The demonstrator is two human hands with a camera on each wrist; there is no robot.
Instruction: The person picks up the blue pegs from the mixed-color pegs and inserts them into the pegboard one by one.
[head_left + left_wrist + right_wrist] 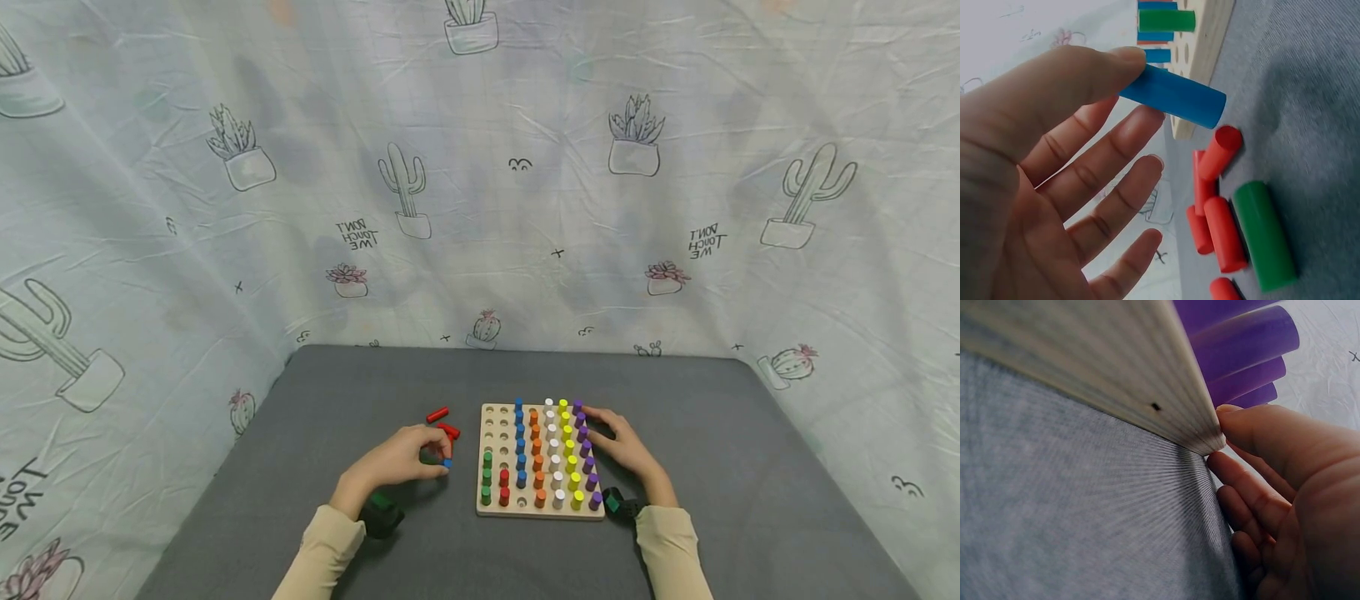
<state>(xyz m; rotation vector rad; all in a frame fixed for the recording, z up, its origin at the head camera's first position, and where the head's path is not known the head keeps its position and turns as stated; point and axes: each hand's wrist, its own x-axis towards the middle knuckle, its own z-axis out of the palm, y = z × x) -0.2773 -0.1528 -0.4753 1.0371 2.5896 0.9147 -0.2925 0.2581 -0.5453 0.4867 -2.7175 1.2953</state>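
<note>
A wooden pegboard (540, 515) lies on the table, bearing rows of green, red, blue, orange, white, yellow and purple pegs. To its left, my left hand (397, 458) pinches a blue peg (1185, 100) between thumb and index finger, the other fingers spread loosely. The peg is tilted, above loose red pegs (1225, 234) and a green peg (1264, 237). My right hand (628, 450) holds the board's right edge near the far corner. Its thumb lies at the top edge beside the purple pegs (1247, 344), its index fingertip lower down by the corner.
Bare holes show in the board's far left part, and one at the front of the blue row. Grey cloth covers the table (420, 379). A pale curtain (525, 208) printed with cacti hangs behind and at both sides. Dark devices (382, 515) sit at both wrists.
</note>
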